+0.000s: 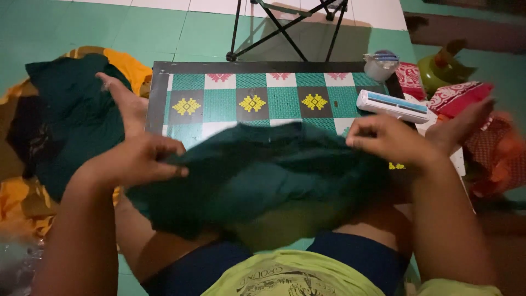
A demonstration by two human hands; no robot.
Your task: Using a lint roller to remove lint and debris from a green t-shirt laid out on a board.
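On a patterned floor mat (pixel 285 101), left hand (pixel 137 161) and right hand (pixel 386 140) pinch opposite ends of a dark green cloth (pixel 263 175), stretched left to right

The dark green cloth (pixel 263 175) hides the lap; fingertips buried in folds.

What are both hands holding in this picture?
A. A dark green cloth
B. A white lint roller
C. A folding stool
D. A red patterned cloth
A: the left hand and the right hand each pinch an end of the dark green cloth over the lap, while the white lint roller lies apart on the mat.
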